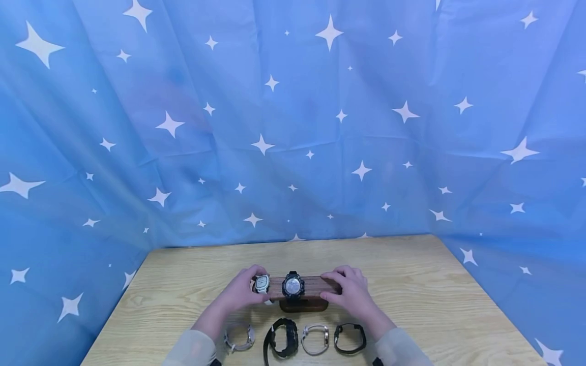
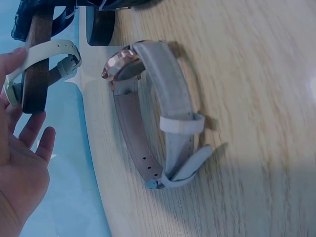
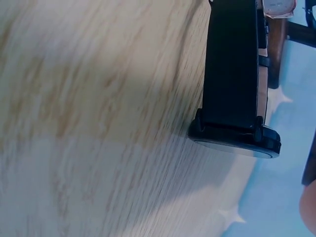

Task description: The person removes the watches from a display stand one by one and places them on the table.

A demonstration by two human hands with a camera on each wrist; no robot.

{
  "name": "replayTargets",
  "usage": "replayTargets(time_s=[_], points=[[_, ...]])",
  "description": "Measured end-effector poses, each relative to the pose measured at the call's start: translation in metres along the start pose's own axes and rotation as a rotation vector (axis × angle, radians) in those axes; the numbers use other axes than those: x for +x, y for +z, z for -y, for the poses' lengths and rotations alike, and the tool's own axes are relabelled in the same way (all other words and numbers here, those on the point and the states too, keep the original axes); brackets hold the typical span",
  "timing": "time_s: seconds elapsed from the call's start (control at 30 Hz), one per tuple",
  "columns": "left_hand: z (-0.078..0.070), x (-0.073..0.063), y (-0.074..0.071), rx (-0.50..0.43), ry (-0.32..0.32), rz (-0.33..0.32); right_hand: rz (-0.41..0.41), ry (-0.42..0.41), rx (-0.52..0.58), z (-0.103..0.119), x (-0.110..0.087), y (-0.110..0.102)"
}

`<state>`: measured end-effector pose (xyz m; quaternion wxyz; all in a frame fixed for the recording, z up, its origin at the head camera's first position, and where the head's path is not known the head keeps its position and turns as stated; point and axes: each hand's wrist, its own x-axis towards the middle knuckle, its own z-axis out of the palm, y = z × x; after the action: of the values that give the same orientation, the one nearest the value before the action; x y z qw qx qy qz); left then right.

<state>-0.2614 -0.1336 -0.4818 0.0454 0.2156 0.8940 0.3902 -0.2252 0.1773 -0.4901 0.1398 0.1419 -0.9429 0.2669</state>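
Observation:
A dark wooden watch stand (image 1: 316,287) carries a white watch (image 1: 262,283) near its left end and a chunky black watch (image 1: 293,286) around the middle of its bar. My left hand (image 1: 241,291) pinches the white watch at the bar's end; in the left wrist view the thumb lies by its pale strap (image 2: 52,49), with other fingers below the bar. At the opposite end, my right hand (image 1: 351,294) grips the bar between thumb and fingers. Only a sliver of that hand (image 3: 309,207) shows in the right wrist view.
Nearer me, a row of watches lies on the wooden table (image 1: 183,284): a grey-strapped one (image 2: 170,84), a bulky black one (image 1: 288,338), a silvery one (image 1: 316,339) and a slim black one (image 3: 232,64). A blue star-patterned curtain (image 1: 293,127) surrounds the table's back and sides.

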Motion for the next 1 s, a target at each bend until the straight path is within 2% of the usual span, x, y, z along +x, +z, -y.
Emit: replayTargets(time_s=[0.2,0.4,0.63,0.83,1.0], points=[[0.002,-0.002,-0.001,-0.021,0.014,0.013,-0.002,-0.007,0.008,0.001,0.001,0.000],[0.008,-0.001,0.005,-0.189,0.022,0.092,-0.007,-0.013,0.014,0.001,0.001,0.001],[0.008,-0.003,0.009,-0.304,0.006,0.091,-0.001,0.002,0.043,0.002,0.000,0.000],[0.010,-0.004,0.009,-0.352,-0.022,0.106,0.005,0.002,0.026,0.002,0.000,0.000],[0.011,-0.007,0.007,-0.350,-0.053,0.098,0.003,0.000,0.036,0.001,0.000,0.001]])
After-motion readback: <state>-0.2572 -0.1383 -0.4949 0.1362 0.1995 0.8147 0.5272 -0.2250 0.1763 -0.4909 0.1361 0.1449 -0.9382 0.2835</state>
